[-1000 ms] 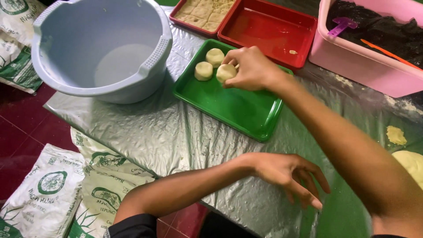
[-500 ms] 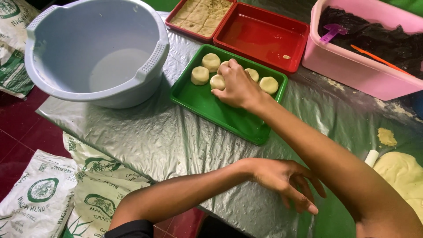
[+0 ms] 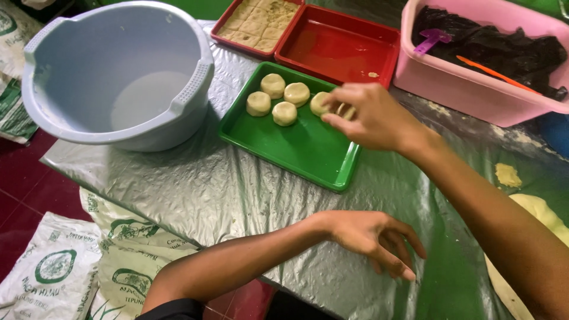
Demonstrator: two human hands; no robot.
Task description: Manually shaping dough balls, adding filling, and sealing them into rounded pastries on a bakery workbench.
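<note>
A green tray (image 3: 308,155) lies on the table's silver plastic sheet (image 3: 178,189). Several pale dough rounds (image 3: 284,112) sit in the tray's far half. My right hand (image 3: 373,118) hovers over the tray's right far corner, thumb and fingers closed on one dough round (image 3: 347,111), next to another round (image 3: 320,104). My left hand (image 3: 370,237) rests near the table's front edge, fingers spread and tips down on the sheet, holding nothing.
A big grey-blue basin (image 3: 118,77) stands at the left. Behind the green tray are a red tray (image 3: 338,50) and another with cut dough squares (image 3: 258,24). A pink tub (image 3: 474,83) holds dark filling. Flattened dough (image 3: 533,213) lies at right. Flour sacks (image 3: 53,272) lie on the floor.
My right hand has shifted from the tray's left far corner toward its right side, and more rounds now show in the tray. The left hand has stayed on the sheet.
</note>
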